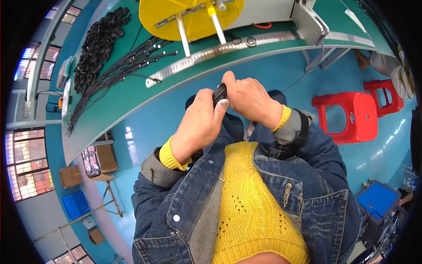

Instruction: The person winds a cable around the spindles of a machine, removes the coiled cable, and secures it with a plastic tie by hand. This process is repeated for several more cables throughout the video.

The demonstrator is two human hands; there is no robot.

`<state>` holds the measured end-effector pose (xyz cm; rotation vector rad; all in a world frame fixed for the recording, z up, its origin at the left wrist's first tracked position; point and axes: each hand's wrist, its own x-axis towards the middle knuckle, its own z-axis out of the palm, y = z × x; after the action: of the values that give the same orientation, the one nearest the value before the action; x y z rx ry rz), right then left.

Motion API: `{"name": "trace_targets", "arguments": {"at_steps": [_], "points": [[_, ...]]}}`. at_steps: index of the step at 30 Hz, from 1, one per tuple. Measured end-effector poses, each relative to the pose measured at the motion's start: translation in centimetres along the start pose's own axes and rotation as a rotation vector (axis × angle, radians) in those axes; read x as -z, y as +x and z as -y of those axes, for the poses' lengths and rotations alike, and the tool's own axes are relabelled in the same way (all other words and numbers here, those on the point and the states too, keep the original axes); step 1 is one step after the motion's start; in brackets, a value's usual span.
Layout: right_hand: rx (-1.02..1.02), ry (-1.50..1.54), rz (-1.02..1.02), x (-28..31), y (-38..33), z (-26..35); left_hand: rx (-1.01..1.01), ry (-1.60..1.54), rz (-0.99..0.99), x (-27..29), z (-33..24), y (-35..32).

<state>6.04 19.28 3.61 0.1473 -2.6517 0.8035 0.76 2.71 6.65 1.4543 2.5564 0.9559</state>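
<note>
A coiled black cable (pixel 220 94) is gripped between my two hands, in front of my body and short of the table's edge. My left hand (pixel 200 119) closes round its near left side, thumb pressed along it. From the right, my right hand (pixel 250 97) holds the same coil with curled fingers. Much of the coil is hidden by my fingers. On the green table (pixel 127 103) lie a spread bundle of loose black cables (pixel 112 75) and a heap of coiled black cables (pixel 99 46). A long metal ruler (pixel 202 55) runs along the table's front.
Beyond the ruler stands a yellow disc (pixel 169 15) with pale rods, beside a grey metal bracket (pixel 311 22). Red stools (pixel 367 116) stand on the blue floor to the right. Cardboard boxes (pixel 105 160) and a blue bin (pixel 75 205) sit at the lower left.
</note>
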Motion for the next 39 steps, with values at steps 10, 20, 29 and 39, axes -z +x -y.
{"name": "trace_targets", "arguments": {"at_steps": [10,20,29,39], "points": [[0.049,0.392,0.149,-5.0,-0.7,-2.6,0.772,-1.357,0.501,-2.3,3.1,0.5],[0.032,0.15,0.285,-5.0,-1.5,-3.3,0.968,-1.169,0.684,-3.6,3.5,1.3],[0.177,0.283,0.231,-5.3,-1.7,-3.8,0.639,-1.099,0.77,-6.7,4.8,-0.6],[-0.028,0.098,0.302,-6.2,-2.4,-3.2,1.016,-1.2,0.947,-6.0,5.9,0.4]]}}
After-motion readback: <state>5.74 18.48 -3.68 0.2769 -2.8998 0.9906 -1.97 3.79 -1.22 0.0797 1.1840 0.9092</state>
